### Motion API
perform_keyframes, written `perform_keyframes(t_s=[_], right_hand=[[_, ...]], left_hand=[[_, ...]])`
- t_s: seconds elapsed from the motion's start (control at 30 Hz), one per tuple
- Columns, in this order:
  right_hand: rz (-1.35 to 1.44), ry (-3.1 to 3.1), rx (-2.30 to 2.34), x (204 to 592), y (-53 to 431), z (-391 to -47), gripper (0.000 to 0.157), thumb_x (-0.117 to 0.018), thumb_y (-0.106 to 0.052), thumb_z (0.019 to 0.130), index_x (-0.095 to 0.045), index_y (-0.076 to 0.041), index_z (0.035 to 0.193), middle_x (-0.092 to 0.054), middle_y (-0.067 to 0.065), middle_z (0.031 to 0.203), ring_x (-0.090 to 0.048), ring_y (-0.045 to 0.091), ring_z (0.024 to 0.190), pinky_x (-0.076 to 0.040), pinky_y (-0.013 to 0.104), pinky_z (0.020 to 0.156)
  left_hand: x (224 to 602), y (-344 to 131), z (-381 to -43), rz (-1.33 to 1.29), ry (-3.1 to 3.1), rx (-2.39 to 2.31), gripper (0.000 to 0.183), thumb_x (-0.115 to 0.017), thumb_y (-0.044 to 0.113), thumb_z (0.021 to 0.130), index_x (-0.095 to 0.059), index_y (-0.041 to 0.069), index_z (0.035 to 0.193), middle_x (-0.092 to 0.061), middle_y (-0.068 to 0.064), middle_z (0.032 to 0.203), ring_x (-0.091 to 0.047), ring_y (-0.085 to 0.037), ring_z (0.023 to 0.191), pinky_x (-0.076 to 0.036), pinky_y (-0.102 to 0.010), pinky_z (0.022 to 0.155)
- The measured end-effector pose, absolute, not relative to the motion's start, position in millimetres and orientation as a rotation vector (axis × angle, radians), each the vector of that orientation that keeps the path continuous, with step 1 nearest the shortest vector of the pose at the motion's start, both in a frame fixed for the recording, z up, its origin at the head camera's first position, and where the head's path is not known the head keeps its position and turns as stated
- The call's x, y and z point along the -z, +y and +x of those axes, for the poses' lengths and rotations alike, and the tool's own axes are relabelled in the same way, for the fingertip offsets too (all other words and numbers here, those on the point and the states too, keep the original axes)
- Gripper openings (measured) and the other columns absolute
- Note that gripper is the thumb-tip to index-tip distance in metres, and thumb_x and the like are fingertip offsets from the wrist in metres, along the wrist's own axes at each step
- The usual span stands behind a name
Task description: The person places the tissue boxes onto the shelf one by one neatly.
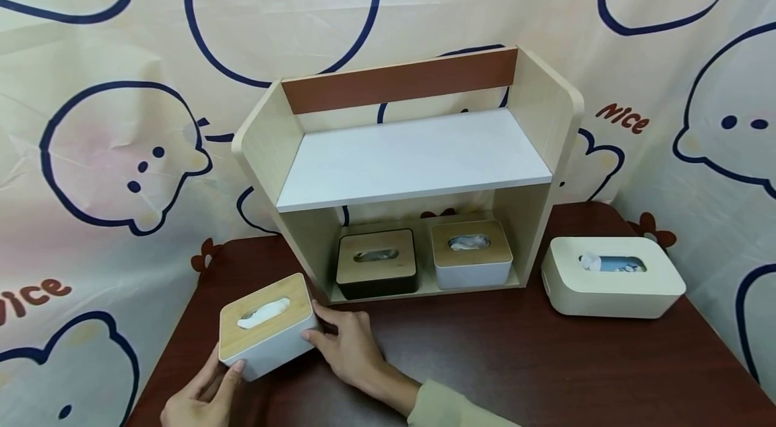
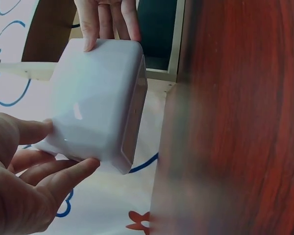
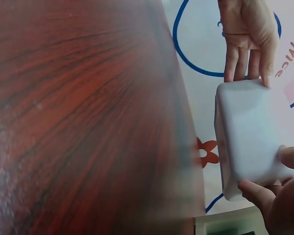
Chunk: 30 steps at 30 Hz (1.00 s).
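Note:
A tissue box (image 1: 281, 343) with a white body and wooden lid is held off the table at the left, tilted, with white tissue showing in its slot. My left hand (image 1: 203, 392) grips its left end, thumb on the front side. At the opposite end my right hand (image 1: 354, 349) holds it between thumb and fingers. In the left wrist view the box's smooth white body (image 2: 95, 98) hides part of both hands' fingers. The right wrist view also shows both hands on the box (image 3: 250, 132).
Behind stands a two-level shelf (image 1: 418, 157). Its lower level holds a black tissue box (image 1: 376, 265) and a white one (image 1: 473, 255), both with wooden lids. A larger cream tissue box (image 1: 612, 279) sits at right on the dark wooden table (image 1: 485, 359). A patterned cloth hangs behind.

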State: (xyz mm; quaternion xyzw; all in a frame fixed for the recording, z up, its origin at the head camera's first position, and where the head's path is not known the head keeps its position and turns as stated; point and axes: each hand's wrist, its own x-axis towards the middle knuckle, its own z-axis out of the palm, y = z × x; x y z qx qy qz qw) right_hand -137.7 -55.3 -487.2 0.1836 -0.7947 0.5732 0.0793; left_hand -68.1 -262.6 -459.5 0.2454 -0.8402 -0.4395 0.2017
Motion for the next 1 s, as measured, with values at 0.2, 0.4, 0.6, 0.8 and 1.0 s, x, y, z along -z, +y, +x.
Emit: perform_keyframes(t_s=[0.2, 0.4, 0.6, 0.8, 1.0], right_hand=[[0.583, -2.340, -1.793, 478.5, -45.3, -131.7, 0.054, -0.081, -0.030, 0.098, -0.066, -0.005, 0.143, -0.066, 0.018, 0.142, -0.067, 0.018, 0.125, -0.062, 0.025, 0.095], [0.622, -2.306, -1.840, 471.1, -33.4, -123.7, 0.054, -0.080, -0.024, 0.099, -0.063, -0.002, 0.146, -0.064, 0.021, 0.146, -0.065, 0.015, 0.126, -0.061, 0.019, 0.087], [0.673, -2.287, -1.760, 464.5, -17.4, -114.5, 0.055, -0.077, -0.025, 0.101, -0.061, 0.004, 0.146, -0.064, 0.022, 0.145, -0.063, 0.020, 0.132, -0.059, 0.016, 0.090], [0.645, -2.285, -1.724, 460.3, 1.4, -107.7, 0.056, -0.077, -0.024, 0.101, -0.060, 0.005, 0.147, -0.063, 0.023, 0.147, -0.063, 0.025, 0.134, -0.059, 0.019, 0.092], [0.549, -2.277, -1.753, 458.2, 18.9, -105.0, 0.055, -0.080, -0.021, 0.099, -0.062, 0.006, 0.144, -0.064, 0.024, 0.144, -0.065, 0.026, 0.130, -0.061, 0.023, 0.089]], left_hand=[[453.8, -254.6, -62.3, 0.654, -2.324, 1.188, 0.055, -0.080, 0.009, 0.096, -0.060, 0.001, 0.147, -0.063, -0.027, 0.135, -0.064, -0.038, 0.108, -0.050, -0.003, 0.058], [449.2, -244.1, -56.6, 0.608, -2.310, 1.202, 0.055, -0.081, 0.013, 0.097, -0.061, 0.001, 0.146, -0.062, -0.024, 0.138, -0.065, -0.025, 0.104, -0.050, -0.002, 0.060], [445.7, -228.3, -52.0, 0.529, -2.286, 1.217, 0.053, -0.080, 0.007, 0.097, -0.060, -0.002, 0.146, -0.062, -0.025, 0.138, -0.066, -0.015, 0.105, -0.051, -0.002, 0.063], [441.6, -209.5, -52.0, 0.436, -2.210, 1.282, 0.052, -0.083, 0.004, 0.093, -0.064, -0.004, 0.141, -0.064, -0.026, 0.133, -0.060, 0.016, 0.091, -0.048, 0.000, 0.065], [440.9, -190.5, -55.1, 0.371, -2.166, 1.371, 0.052, -0.083, -0.002, 0.091, -0.065, -0.004, 0.140, -0.067, -0.024, 0.132, -0.060, 0.020, 0.092, -0.052, -0.003, 0.071]])
